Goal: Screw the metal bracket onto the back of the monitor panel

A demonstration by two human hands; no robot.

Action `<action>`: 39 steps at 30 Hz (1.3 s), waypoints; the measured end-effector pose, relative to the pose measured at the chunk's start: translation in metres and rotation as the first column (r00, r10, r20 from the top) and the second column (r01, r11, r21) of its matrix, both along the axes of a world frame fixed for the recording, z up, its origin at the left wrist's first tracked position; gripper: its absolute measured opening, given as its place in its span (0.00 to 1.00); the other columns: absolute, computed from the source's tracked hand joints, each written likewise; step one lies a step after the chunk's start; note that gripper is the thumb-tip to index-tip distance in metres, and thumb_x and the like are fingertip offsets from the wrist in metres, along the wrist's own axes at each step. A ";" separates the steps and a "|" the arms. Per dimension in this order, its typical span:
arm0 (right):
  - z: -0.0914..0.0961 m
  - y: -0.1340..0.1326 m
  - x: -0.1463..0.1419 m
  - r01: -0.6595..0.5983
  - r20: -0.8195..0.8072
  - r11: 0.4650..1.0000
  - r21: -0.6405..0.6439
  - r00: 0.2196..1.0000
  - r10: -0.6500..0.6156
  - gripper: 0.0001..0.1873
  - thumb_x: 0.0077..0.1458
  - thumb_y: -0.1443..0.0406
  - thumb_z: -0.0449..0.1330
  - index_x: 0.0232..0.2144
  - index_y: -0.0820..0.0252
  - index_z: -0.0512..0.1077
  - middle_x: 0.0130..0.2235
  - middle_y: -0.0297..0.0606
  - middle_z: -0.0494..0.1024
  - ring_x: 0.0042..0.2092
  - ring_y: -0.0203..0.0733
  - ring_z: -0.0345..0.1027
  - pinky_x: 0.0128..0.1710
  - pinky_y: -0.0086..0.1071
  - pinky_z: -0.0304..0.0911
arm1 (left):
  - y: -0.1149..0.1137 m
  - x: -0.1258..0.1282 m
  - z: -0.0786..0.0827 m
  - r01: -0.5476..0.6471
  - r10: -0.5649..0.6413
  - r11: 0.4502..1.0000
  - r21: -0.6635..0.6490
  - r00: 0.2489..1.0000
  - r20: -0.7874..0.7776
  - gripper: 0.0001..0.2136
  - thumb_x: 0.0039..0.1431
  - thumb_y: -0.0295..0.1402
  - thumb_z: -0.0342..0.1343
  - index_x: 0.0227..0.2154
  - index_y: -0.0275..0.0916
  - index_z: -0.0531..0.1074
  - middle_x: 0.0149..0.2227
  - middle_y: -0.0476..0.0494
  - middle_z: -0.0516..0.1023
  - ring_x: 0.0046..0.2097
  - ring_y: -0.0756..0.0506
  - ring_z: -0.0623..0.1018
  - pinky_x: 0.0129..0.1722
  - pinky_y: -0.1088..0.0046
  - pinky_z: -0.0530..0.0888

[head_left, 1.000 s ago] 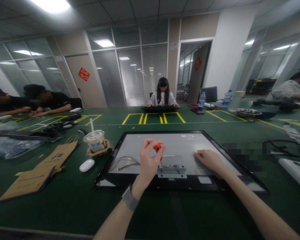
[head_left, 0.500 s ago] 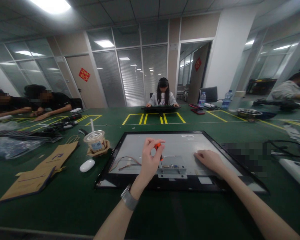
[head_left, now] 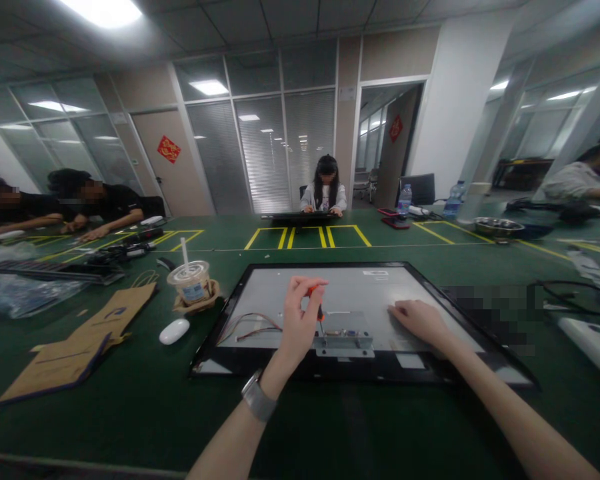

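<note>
A flat monitor panel (head_left: 430, 283) lies back side up on the green table in front of me. My left hand (head_left: 299, 321) is closed around a small orange-handled screwdriver (head_left: 316, 297), held upright with its tip on the grey metal connector bracket (head_left: 347, 341) at the panel's near edge. My right hand (head_left: 419, 319) rests palm down on the panel to the right of the bracket, fingers together and flat. Thin red and white wires (head_left: 253, 325) run across the panel left of my left hand.
A lidded drink cup with a straw (head_left: 191, 281), a white mouse (head_left: 174, 330) and brown paper bags (head_left: 80, 337) lie to the left. A white power strip (head_left: 593, 338) and cables lie right. Other people sit at the far side, left and right of the table.
My left hand has turned slightly on the screwdriver, covering more of its orange handle. The person opposite has shifted the dark panel in front of them to the left. My right hand stays put.
</note>
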State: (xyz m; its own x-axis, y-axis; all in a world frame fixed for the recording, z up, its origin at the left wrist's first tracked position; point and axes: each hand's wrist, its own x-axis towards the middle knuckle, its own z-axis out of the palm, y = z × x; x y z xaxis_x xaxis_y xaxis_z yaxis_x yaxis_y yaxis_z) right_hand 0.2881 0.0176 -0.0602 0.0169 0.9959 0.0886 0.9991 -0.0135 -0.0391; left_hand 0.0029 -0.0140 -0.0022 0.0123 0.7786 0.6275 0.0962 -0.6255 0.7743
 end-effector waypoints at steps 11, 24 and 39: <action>-0.001 0.000 0.001 -0.011 -0.005 1.000 0.011 1.000 0.011 0.23 0.61 0.56 0.45 0.26 0.58 0.74 0.30 0.44 0.79 0.34 0.45 0.72 0.28 0.32 0.50 | 0.001 0.000 -0.001 -0.083 0.083 0.996 0.027 0.996 0.014 0.10 0.61 0.38 0.52 0.33 0.39 0.75 0.35 0.46 0.65 0.35 0.50 0.70 0.36 0.74 0.70; -0.001 -0.001 0.000 -0.006 -0.015 1.000 0.021 1.000 0.006 0.22 0.61 0.56 0.45 0.25 0.57 0.74 0.29 0.43 0.79 0.34 0.45 0.72 0.28 0.32 0.51 | -0.001 0.001 -0.001 -0.008 0.007 1.000 0.007 1.000 0.026 0.11 0.60 0.39 0.52 0.38 0.38 0.74 0.36 0.44 0.69 0.35 0.50 0.72 0.35 0.75 0.72; 0.002 -0.002 -0.002 -0.003 -0.013 1.000 0.012 1.000 0.003 0.22 0.61 0.57 0.46 0.25 0.58 0.74 0.30 0.43 0.79 0.34 0.45 0.72 0.28 0.32 0.51 | 0.003 -0.002 0.000 0.084 -0.081 0.995 -0.053 0.995 0.052 0.14 0.65 0.35 0.44 0.45 0.37 0.72 0.37 0.42 0.75 0.42 0.46 0.76 0.46 0.68 0.71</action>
State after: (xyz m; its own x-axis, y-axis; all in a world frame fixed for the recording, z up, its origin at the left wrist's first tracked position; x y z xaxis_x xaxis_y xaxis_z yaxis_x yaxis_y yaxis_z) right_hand 0.2865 0.0153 -0.0587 0.0148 0.9949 0.1002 0.9986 -0.0096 -0.0519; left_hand 0.0014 -0.0111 -0.0017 0.0478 0.8093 0.5854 0.0070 -0.5863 0.8100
